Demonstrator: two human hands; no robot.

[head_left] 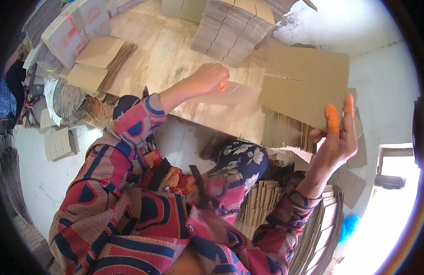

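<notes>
My right hand (338, 137) holds a brown cardboard sheet (306, 82) by its near right corner. Two of its fingers, in orange finger covers, press along the sheet's edge. The sheet lies above a stack of cardboard pieces (287, 130) at the table's right end. My left hand (208, 79) is closed over the middle of the table, with orange on one fingertip. Whatever its fingers may hold is hidden. Just under and beside it, a flat cardboard piece (235, 94) rests on the table.
The wooden table (152, 50) carries a tall cardboard stack (232, 30) at its far side and folded cardboard (97, 59) on the left. A large printed carton (72, 32) stands at far left. Upright cardboard bundles (319, 229) are beside my right forearm.
</notes>
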